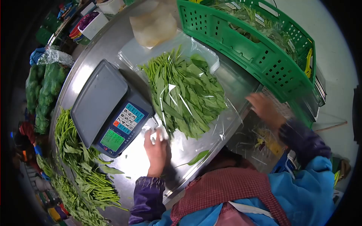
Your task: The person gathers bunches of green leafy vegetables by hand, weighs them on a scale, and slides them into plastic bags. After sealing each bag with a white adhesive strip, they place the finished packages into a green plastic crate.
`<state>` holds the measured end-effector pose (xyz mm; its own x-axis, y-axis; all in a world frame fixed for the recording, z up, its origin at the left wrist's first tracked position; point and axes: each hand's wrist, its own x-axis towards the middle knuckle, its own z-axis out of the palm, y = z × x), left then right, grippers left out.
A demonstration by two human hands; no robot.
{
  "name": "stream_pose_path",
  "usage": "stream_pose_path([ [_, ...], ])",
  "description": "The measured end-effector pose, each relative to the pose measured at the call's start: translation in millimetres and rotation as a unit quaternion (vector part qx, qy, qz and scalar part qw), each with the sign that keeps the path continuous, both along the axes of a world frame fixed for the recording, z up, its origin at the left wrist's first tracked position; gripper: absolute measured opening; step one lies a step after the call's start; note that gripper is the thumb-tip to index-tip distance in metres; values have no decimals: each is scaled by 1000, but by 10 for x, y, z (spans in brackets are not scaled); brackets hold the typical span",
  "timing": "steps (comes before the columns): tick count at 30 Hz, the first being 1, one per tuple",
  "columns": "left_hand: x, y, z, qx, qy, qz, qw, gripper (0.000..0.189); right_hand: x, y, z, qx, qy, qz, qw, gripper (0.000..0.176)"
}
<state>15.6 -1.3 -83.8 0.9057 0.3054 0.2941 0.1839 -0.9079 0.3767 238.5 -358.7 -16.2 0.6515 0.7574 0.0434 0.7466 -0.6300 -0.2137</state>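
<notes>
A bundle of leafy green vegetables (184,96) lies in a clear plastic bag (205,51) on the metal table, stems pointing to the upper left. My left hand (155,150) is close to the table between the bag and the digital scale (100,100), its fingers spread and nothing seen in them. Over the table's right edge hovers my right hand (264,107), slightly blurred, its fingers stretched out near the green crate, holding nothing I can see. The scale's tray carries nothing, and its display is lit green.
Loose greens (88,177) are heaped at the table's left. A green crate (249,43) with bagged greens stands at upper right. A brownish translucent sheet (152,26) lies behind the bag. One loose leaf (198,157) rests near the front edge. Netted green produce (45,94) stands beyond the table.
</notes>
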Motion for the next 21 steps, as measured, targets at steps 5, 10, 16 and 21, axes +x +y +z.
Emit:
stream_pose_path([
  [5, 75, -14, -6, 110, 144, -290, 940, 51, 400, 530, -325, 34, -32, 417, 908, 25],
  [10, 66, 91, 162, -70, 186, -298, 933, 35, 388, 532, -554, 56, 254, 214, 942, 13],
  [16, 221, 132, -34, -643, 245, 130, 714, 45, 499, 628, -521, 35, 582, -133, 801, 16],
  [21, 267, 56, -47, -254, 119, 141, 950, 32, 300, 697, -882, 172, 311, -140, 924, 23],
])
